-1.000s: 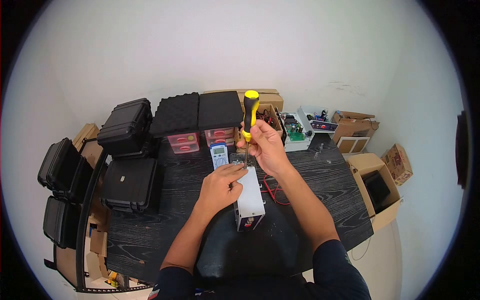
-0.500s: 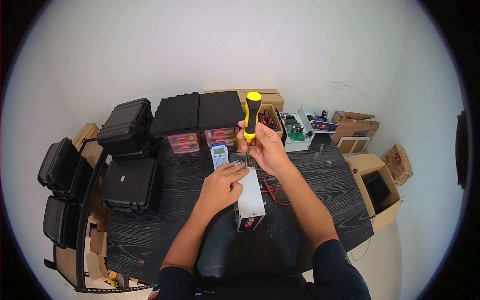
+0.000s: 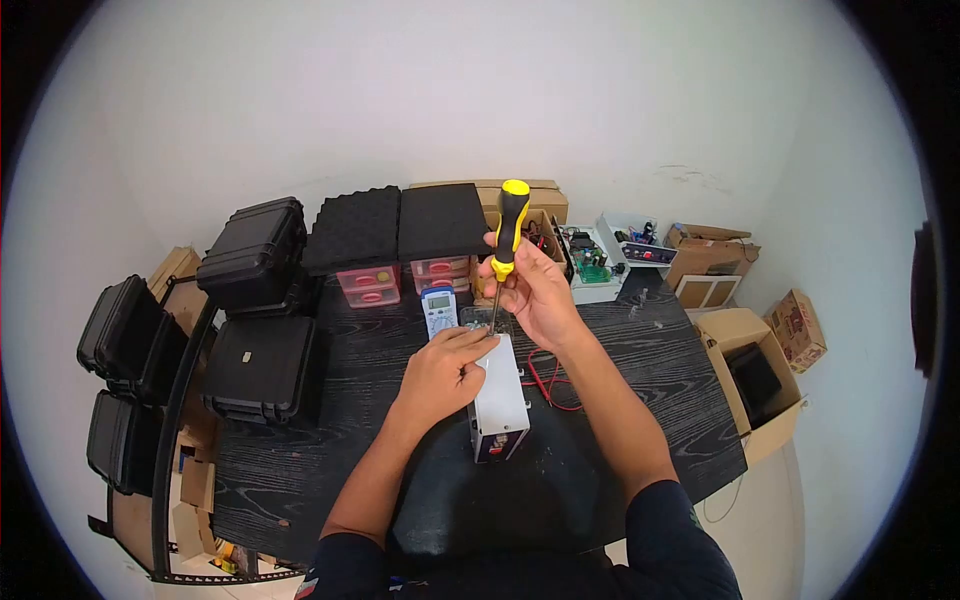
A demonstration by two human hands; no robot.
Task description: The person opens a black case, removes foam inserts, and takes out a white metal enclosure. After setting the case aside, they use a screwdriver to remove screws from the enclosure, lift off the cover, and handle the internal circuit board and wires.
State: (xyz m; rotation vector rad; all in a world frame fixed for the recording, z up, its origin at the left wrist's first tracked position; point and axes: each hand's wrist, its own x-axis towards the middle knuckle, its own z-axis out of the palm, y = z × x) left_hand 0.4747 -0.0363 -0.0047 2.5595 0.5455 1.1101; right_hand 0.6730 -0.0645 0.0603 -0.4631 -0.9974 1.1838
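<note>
Right hand (image 3: 535, 290) is wrapped tight around the yellow-and-black screwdriver (image 3: 508, 228), handle straight up, shaft pointing down onto the far end of the grey metal box (image 3: 498, 400). The box lies in the middle of the dark counter (image 3: 330, 430), lengthwise, its near end facing the person. Left hand (image 3: 440, 372) is clamped on the box's far left edge, fingertips right beside the screwdriver tip. The two hands sit close together, almost touching. Just beyond them lies a multimeter (image 3: 437, 310); red leads (image 3: 545, 385) curl on the counter right of the box. Black cases (image 3: 260, 365) are stacked at the left.
</note>
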